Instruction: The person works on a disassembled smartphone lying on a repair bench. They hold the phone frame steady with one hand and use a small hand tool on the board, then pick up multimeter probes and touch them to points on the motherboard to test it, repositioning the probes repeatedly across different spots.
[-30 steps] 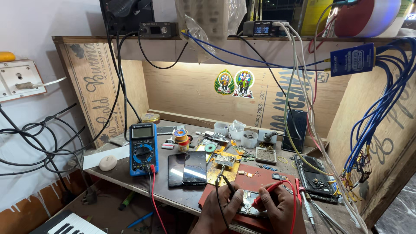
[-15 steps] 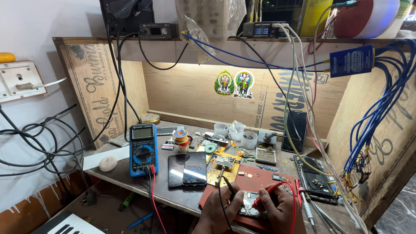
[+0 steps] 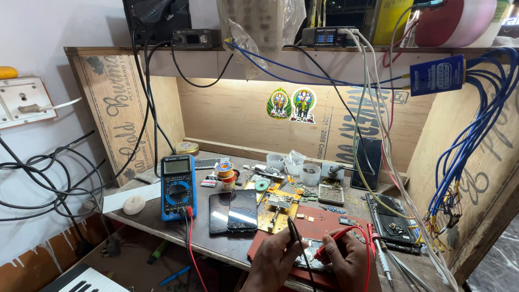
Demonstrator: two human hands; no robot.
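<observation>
My left hand [image 3: 275,262] holds a black test probe [image 3: 294,232], its tip down on a small circuit board [image 3: 313,258] lying on a red mat [image 3: 324,224]. My right hand [image 3: 348,259] grips a red test probe [image 3: 335,241], also pointed at that board. Both hands sit at the bench's front edge, close together, partly hiding the board. Red and black leads run from the probes to a blue multimeter [image 3: 178,186] propped up on the left.
Two dark phones [image 3: 234,211] lie side by side beside the multimeter. A yellow board holder [image 3: 278,208], solder spools [image 3: 224,174], small cups [image 3: 311,174] and an opened phone [image 3: 393,219] crowd the wooden bench. Blue cables [image 3: 470,146] hang right; black wires [image 3: 48,184] loop left.
</observation>
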